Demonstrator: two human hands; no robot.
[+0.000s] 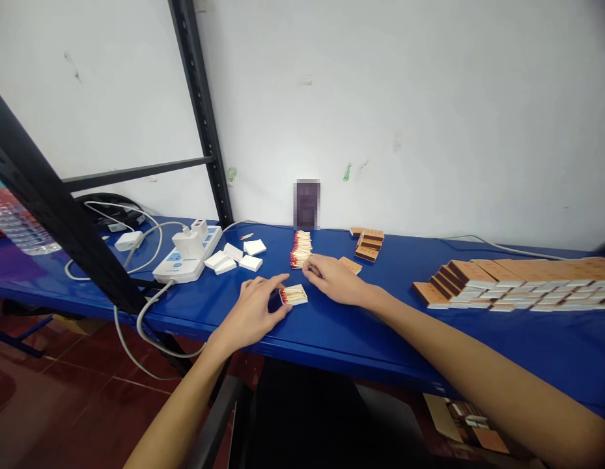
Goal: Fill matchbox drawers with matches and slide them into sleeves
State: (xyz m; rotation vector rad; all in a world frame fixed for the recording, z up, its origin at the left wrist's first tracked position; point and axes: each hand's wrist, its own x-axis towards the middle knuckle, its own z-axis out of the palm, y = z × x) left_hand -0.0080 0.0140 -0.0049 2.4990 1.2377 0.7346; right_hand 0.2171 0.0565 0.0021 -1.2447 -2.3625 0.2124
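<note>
A small white matchbox tray (297, 302) lies on the blue shelf, partly filled with red-tipped matches. My left hand (253, 311) steadies it, thumb at the near edge and forefinger at the far left corner. Beyond the tray is a long heap of loose matches (302, 246), heads mostly to the left. My right hand (334, 279) is at the heap's near right end with thumb and fingers pinched together; whatever is between the fingertips is hidden. An orange-brown matchbox sleeve (351, 266) lies partly behind that hand.
Several white trays (251, 262) lie left of the heap, near a power strip (187, 260) with cables. Several orange-brown matchboxes (369, 244) sit toward the wall. Long stacked rows of matchboxes (517, 283) fill the right side. A black upright post (199, 98) stands at left.
</note>
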